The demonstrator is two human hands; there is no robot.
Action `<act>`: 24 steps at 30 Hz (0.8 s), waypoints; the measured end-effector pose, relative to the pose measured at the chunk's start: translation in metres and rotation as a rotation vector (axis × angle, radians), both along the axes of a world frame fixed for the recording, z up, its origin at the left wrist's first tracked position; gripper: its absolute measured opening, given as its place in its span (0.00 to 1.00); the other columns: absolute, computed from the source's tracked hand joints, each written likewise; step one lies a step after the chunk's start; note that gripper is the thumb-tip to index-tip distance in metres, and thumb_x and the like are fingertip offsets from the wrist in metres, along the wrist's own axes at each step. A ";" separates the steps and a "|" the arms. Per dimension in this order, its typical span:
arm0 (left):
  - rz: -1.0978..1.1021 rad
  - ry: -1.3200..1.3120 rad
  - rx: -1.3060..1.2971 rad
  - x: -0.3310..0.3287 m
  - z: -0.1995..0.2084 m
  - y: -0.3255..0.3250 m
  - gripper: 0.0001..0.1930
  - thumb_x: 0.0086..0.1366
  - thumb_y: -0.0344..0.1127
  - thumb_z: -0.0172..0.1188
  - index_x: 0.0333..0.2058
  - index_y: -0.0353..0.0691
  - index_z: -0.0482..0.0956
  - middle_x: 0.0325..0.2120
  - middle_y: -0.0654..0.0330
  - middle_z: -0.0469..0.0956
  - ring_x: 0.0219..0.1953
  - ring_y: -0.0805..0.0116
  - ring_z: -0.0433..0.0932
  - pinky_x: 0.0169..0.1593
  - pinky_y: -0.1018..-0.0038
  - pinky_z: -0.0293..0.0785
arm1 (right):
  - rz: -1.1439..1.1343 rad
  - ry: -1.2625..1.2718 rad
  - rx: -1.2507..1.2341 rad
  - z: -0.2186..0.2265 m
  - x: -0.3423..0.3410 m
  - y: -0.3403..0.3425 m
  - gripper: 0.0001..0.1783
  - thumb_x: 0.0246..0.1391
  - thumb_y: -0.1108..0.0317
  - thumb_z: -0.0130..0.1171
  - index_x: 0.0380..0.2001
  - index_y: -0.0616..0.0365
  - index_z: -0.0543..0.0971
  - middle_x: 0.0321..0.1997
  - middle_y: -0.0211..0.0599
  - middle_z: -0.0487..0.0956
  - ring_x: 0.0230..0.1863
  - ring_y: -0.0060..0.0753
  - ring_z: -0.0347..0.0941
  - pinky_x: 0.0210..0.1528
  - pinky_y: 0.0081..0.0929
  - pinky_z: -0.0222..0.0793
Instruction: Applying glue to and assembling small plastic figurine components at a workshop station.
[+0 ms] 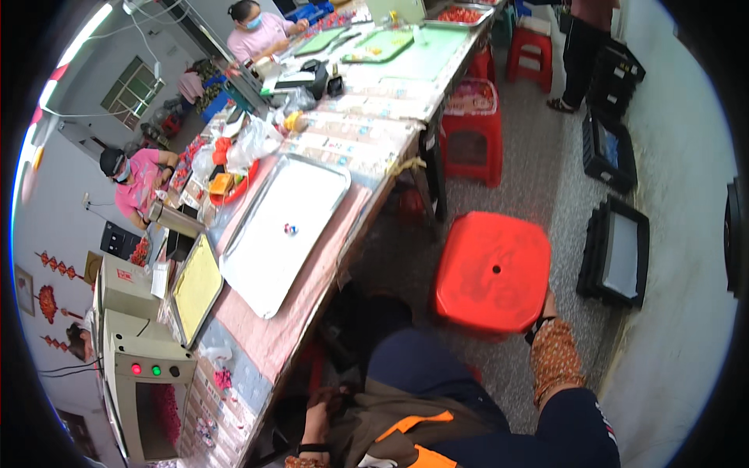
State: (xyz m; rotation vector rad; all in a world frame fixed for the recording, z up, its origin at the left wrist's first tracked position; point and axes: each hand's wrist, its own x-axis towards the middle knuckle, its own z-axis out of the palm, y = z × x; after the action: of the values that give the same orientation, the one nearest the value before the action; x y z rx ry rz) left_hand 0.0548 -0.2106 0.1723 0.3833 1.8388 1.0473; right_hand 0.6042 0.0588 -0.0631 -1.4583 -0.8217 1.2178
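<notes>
A red plastic stool (488, 246) with a small hole in the middle of its seat stands to my right, beside the workbench. My right hand (549, 305) grips the right edge of that stool; some fingers are hidden at its side. Low by my lap, under the bench edge, my left hand (318, 415) is next to something dark, and its fingers are too shadowed to make out. On the bench to my left lies a large silver metal tray (285, 257) on a pink cloth (246, 331). One small red, white and blue piece (291, 228) sits in it.
A yellow-lined tray (197, 288) and a beige machine with lit buttons (148, 359) stand on the left. Another red stool (472, 148) is by the bench farther off. Black crates (616, 249) line the right wall. Two people in pink work across the bench; another person stands at the far right.
</notes>
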 end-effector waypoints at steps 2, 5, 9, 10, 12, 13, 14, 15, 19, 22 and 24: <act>-0.051 -0.058 0.024 -0.005 -0.012 0.006 0.11 0.74 0.36 0.52 0.49 0.39 0.77 0.43 0.57 0.82 0.40 0.68 0.82 0.45 0.72 0.78 | -0.183 0.528 -0.071 0.058 0.002 -0.013 0.34 0.64 0.41 0.53 0.60 0.59 0.73 0.55 0.39 0.79 0.52 0.42 0.76 0.54 0.37 0.74; -0.112 -0.111 0.063 -0.003 -0.014 0.026 0.11 0.74 0.36 0.52 0.48 0.38 0.77 0.42 0.56 0.82 0.41 0.67 0.82 0.46 0.71 0.78 | -0.273 0.587 -0.106 0.085 0.013 -0.018 0.37 0.62 0.39 0.55 0.60 0.59 0.73 0.56 0.38 0.79 0.53 0.42 0.76 0.54 0.38 0.74; -0.115 -0.139 0.081 0.002 0.001 0.043 0.11 0.72 0.32 0.52 0.48 0.37 0.77 0.42 0.56 0.82 0.42 0.65 0.83 0.46 0.71 0.79 | -0.246 0.464 -0.117 0.091 0.017 -0.014 0.34 0.65 0.43 0.52 0.59 0.62 0.73 0.55 0.39 0.79 0.53 0.39 0.76 0.54 0.35 0.73; -0.134 -0.116 0.084 0.006 0.012 0.048 0.11 0.70 0.30 0.53 0.48 0.36 0.78 0.42 0.56 0.82 0.41 0.64 0.83 0.47 0.71 0.79 | -0.260 0.409 -0.119 0.099 0.014 -0.013 0.29 0.69 0.49 0.49 0.57 0.64 0.75 0.55 0.38 0.79 0.52 0.36 0.76 0.54 0.32 0.72; -0.217 -0.004 0.111 0.009 0.025 0.055 0.11 0.69 0.29 0.53 0.48 0.36 0.78 0.42 0.57 0.82 0.41 0.65 0.82 0.46 0.71 0.78 | -0.230 0.385 -0.094 0.120 0.004 -0.015 0.31 0.68 0.47 0.50 0.58 0.64 0.73 0.56 0.38 0.78 0.54 0.37 0.75 0.55 0.33 0.71; -0.314 0.101 0.123 0.011 0.032 0.061 0.11 0.68 0.28 0.53 0.47 0.35 0.78 0.41 0.58 0.82 0.42 0.66 0.82 0.46 0.71 0.78 | -0.219 0.355 -0.079 0.127 0.002 -0.018 0.33 0.66 0.44 0.51 0.60 0.64 0.72 0.57 0.37 0.78 0.55 0.37 0.74 0.56 0.33 0.71; -0.314 0.102 0.133 0.019 0.049 0.069 0.11 0.68 0.28 0.53 0.47 0.35 0.78 0.41 0.58 0.82 0.42 0.66 0.82 0.46 0.71 0.78 | -0.219 0.355 -0.069 0.125 0.003 -0.019 0.33 0.66 0.44 0.51 0.60 0.64 0.72 0.57 0.37 0.78 0.55 0.37 0.74 0.56 0.33 0.71; -0.440 0.274 0.169 0.031 0.074 0.078 0.10 0.68 0.28 0.54 0.47 0.36 0.78 0.41 0.59 0.82 0.42 0.66 0.81 0.47 0.71 0.77 | -0.207 0.414 -0.090 0.119 0.004 -0.019 0.39 0.63 0.39 0.53 0.61 0.63 0.71 0.58 0.39 0.77 0.56 0.39 0.73 0.57 0.35 0.70; -0.836 0.755 0.341 0.059 0.143 0.107 0.10 0.66 0.29 0.57 0.46 0.41 0.79 0.41 0.57 0.80 0.45 0.59 0.79 0.49 0.67 0.75 | -0.189 0.626 -0.079 0.047 0.022 -0.031 0.44 0.59 0.34 0.55 0.62 0.64 0.70 0.59 0.40 0.77 0.57 0.42 0.73 0.57 0.37 0.70; -0.973 0.978 0.441 0.066 0.175 0.132 0.13 0.62 0.29 0.60 0.46 0.44 0.79 0.44 0.57 0.78 0.48 0.53 0.76 0.51 0.63 0.73 | -0.182 0.794 -0.121 0.028 0.020 -0.033 0.38 0.63 0.40 0.54 0.63 0.60 0.69 0.59 0.40 0.77 0.56 0.41 0.74 0.57 0.37 0.71; -1.029 1.120 0.488 0.068 0.178 0.146 0.15 0.60 0.28 0.62 0.46 0.45 0.78 0.45 0.57 0.78 0.48 0.54 0.76 0.52 0.62 0.73 | -0.160 0.707 -0.129 0.019 0.029 -0.024 0.37 0.64 0.41 0.52 0.63 0.61 0.70 0.59 0.41 0.77 0.55 0.42 0.74 0.57 0.37 0.71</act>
State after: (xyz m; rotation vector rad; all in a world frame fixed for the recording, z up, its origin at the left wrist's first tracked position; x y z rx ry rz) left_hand 0.1229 -0.0650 0.3508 2.2706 1.7488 0.4836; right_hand 0.6335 0.0350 -0.0437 -1.0429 -0.1456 1.5396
